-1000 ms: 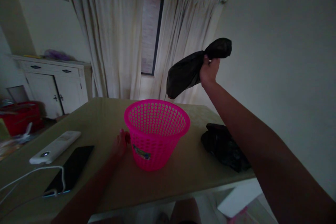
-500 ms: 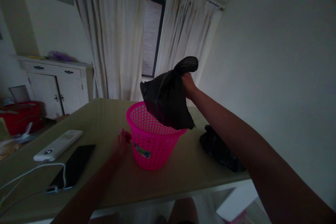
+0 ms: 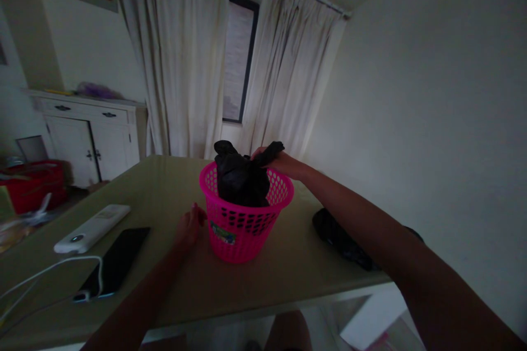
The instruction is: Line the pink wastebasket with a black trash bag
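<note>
A pink perforated basket (image 3: 247, 225) stands on the table (image 3: 164, 186). A black plastic bag (image 3: 241, 178) sits down inside it, bulging above the rim. My right hand (image 3: 275, 162) is closed on the bag's upper edge just over the basket's far rim. My left hand (image 3: 188, 227) rests against the basket's left side on the tabletop, fingers curled toward the wall of the basket.
A pile of black bags (image 3: 341, 238) lies on the table right of the basket. A white power bank (image 3: 93, 227) and a dark phone (image 3: 117, 260) with a white cable (image 3: 45, 271) lie at the left. Curtains, a white cabinet (image 3: 86, 137) and a red box (image 3: 35, 178) stand behind.
My right hand has come down from high at the right and lowered the black bag into the pink basket. My left hand has stayed at the basket's side.
</note>
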Available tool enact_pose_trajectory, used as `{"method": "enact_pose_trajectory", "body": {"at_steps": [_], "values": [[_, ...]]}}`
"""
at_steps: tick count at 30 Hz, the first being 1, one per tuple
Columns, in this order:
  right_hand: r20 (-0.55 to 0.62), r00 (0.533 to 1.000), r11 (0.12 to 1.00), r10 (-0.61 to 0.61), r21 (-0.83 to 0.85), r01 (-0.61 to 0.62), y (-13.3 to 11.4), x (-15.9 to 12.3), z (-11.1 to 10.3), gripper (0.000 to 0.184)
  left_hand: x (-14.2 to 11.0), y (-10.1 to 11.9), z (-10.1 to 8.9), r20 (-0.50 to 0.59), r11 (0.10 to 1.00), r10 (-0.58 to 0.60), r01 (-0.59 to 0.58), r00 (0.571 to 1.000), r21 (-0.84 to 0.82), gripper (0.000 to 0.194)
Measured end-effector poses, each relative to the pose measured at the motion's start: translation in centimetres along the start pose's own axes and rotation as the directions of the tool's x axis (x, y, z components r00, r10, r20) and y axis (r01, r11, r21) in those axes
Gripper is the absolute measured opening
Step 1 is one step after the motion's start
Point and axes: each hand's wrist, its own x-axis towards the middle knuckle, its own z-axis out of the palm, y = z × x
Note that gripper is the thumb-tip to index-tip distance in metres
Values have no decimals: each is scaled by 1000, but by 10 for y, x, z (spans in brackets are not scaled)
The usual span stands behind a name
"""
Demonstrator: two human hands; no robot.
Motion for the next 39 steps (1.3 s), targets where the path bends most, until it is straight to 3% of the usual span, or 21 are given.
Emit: {"method": "enact_pose_trajectory", "body": {"at_steps": [3, 8, 10, 12, 15, 19, 21, 24, 28, 31, 34, 36, 39], "values": [[86, 996, 998, 28, -59, -22, -2, -11, 1, 42, 1, -1, 0, 2, 999, 14, -14, 1000, 31, 90], [70, 996, 987, -50, -150, 60, 8, -11, -3, 51, 1, 0, 0, -5, 999, 26, -26, 1000, 20, 89], [9, 995, 983, -96, -155, 96, 9, -7, -4, 42, 1, 0, 0, -8, 999, 23, -23, 1000, 31, 90], [-135, 981, 982, -139, -147, 119, 8, -5, -4, 32, 2, 0, 0, -5, 999, 25, -25, 1000, 37, 93], [-328, 916, 964, -230, -202, 170, 1, -10, 1, 32, 3, -2, 0, 4, 1000, 11, -11, 1000, 25, 97], [-435, 787, 877, -438, -398, 269, -7, -31, 13, 28, 3, -3, 0, 19, 1000, -4, 3, 1000, 22, 98], [-444, 774, 866, -452, -425, 262, -7, -39, 18, 36, 2, -3, 0, 26, 1000, -10, 9, 1000, 25, 96], [-363, 838, 887, -407, -378, 266, -2, -45, 21, 52, 0, -2, -1, 29, 1000, -6, 5, 1000, 13, 91], [-213, 896, 899, -391, -300, 321, 0, -51, 16, 31, 0, -3, -1, 31, 1000, -3, 3, 1000, 10, 91], [54, 954, 922, -296, -246, 300, -6, -60, 7, 31, 2, -3, -2, 38, 999, -29, 28, 999, 20, 94], [301, 943, 921, -141, -310, 236, -7, -69, 0, 36, 2, -1, -3, 40, 1000, -16, 14, 999, 27, 92], [316, 947, 917, -56, -360, 174, -3, -73, -1, 37, 0, 0, -4, 41, 999, 6, -8, 999, 32, 88], [220, 975, 946, -25, -312, 94, 7, -76, 1, 44, -2, 5, -5, -7, 1000, 27, -27, 1000, 8, 76]]}}
